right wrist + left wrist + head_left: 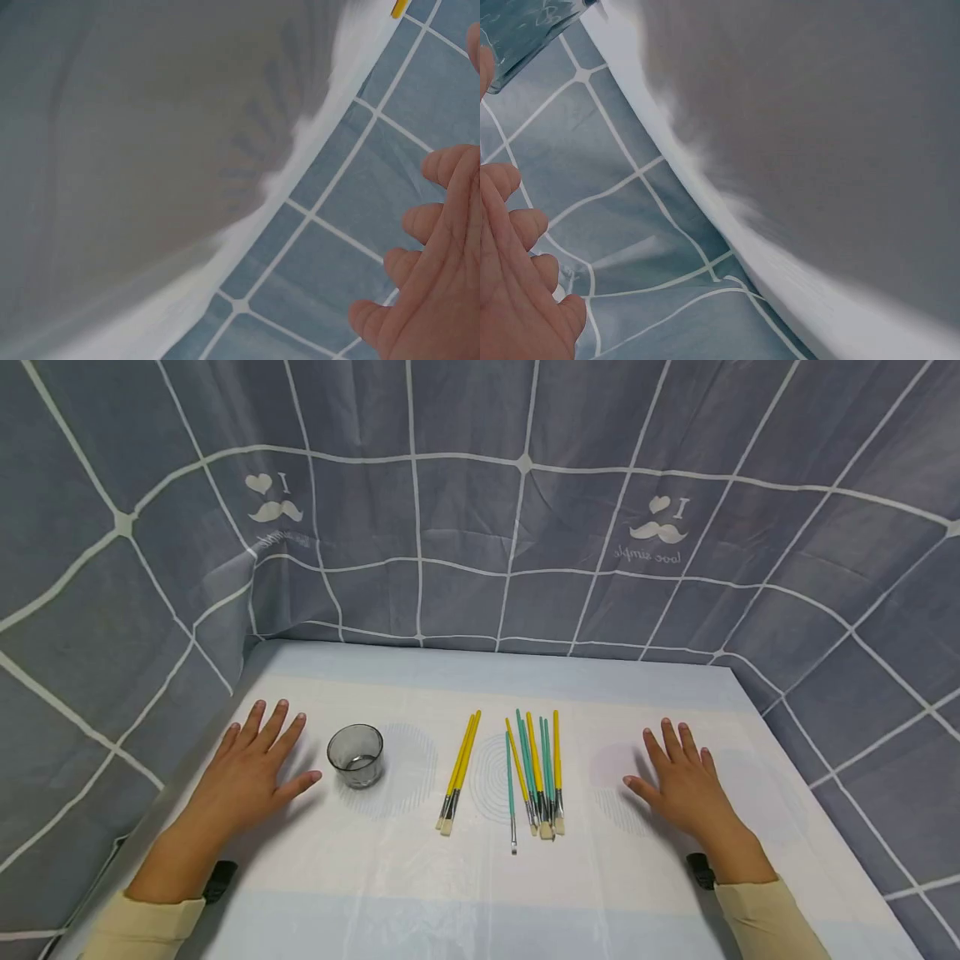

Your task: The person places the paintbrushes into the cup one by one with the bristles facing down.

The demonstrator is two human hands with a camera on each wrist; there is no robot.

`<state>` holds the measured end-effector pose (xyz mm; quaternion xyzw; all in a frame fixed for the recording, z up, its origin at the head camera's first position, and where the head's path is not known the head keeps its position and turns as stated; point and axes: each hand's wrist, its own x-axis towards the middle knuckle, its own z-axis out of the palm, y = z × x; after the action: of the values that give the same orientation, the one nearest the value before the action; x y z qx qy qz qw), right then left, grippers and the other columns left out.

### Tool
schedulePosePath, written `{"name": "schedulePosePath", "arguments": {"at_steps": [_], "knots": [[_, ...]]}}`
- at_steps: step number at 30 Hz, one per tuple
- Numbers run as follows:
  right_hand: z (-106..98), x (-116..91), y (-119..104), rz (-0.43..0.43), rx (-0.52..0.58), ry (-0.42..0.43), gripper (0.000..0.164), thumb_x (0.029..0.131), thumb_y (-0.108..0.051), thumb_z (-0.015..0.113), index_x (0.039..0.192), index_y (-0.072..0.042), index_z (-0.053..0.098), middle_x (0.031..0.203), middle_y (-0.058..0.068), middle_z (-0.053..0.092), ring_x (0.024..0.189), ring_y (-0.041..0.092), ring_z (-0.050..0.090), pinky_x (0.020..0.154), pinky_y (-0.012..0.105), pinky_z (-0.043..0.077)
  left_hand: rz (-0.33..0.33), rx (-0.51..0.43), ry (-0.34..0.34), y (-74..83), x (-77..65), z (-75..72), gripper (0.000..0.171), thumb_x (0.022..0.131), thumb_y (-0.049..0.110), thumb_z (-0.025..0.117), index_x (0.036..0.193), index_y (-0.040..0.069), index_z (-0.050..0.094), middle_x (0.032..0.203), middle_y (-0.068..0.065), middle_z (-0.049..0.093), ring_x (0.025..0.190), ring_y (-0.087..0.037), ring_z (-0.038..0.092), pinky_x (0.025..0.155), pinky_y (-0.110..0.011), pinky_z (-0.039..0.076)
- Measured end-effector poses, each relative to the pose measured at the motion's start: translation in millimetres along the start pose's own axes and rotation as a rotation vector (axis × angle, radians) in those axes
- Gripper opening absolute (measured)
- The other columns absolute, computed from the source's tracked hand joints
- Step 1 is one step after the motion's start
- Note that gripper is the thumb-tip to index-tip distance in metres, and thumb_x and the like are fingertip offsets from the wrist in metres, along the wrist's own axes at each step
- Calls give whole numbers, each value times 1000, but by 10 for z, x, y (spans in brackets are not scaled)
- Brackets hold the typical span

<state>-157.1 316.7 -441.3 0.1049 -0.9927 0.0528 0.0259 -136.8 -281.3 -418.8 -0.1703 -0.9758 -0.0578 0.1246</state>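
Observation:
My left hand (pixel 243 777) lies palm down at the left of the table, fingers spread and holding nothing. Just right of its thumb stands a small dark glass cup (pixel 357 757), which also shows as a glass corner (pixel 532 37) in the left wrist view. Two or so yellow paintbrushes (pixel 460 768) lie side by side near the middle. A larger group of yellow and teal paintbrushes (pixel 538 772) lies to their right, bristles toward me. My right hand (pixel 686 785) is over the table's right side, palm down, fingers extended, apart from the brushes.
A white cloth with pale printed circles covers the table (pixel 360 860). Grey curtain (pixel 465 510) with white grid lines encloses the back and both sides. Dark wrist straps (pixel 220 882) show at the cuffs.

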Motion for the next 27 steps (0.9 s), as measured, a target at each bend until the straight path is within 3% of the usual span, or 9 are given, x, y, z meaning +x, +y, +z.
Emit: {"name": "schedulePosePath", "arguments": {"at_steps": [10, 15, 22, 27], "knots": [[-30, 28, -19, -13, -14, 6, 86, 95, -54, 59, 154, 1, 28, 161, 27, 7, 147, 46, -2, 109, 71, 11, 2, -6, -11, 25, 8, -6, 86, 92, 56, 62, 153, 3, 34, 162, -21, 17, 150, -39, 0, 117, -57, 1], [-32, 22, -27, -17, -21, 17, 86, 95, -54, 59, 154, 2, 29, 161, 27, 8, 147, 47, -1, 108, 71, 12, 10, -33, -20, 72, 25, -20, 86, 93, 56, 61, 154, 3, 32, 162, -21, 16, 149, -40, 2, 116, -59, 4], [-59, 67, -88, -27, 14, 42, 86, 93, -51, 64, 152, 3, 32, 161, 28, 10, 148, 46, 1, 108, 69, 16, 9, -219, -56, 195, 136, -10, 87, 95, 51, 61, 157, 3, 24, 162, -22, 15, 150, -39, 1, 112, -63, 16], [-73, 133, -196, -30, 51, 53, 84, 91, -46, 68, 150, 4, 35, 158, 32, 15, 146, 49, 9, 109, 68, 18, -12, -350, -99, 276, 233, 55, 88, 96, 50, 62, 159, 6, 19, 162, -20, 17, 148, -42, 10, 111, -62, 20]]}}
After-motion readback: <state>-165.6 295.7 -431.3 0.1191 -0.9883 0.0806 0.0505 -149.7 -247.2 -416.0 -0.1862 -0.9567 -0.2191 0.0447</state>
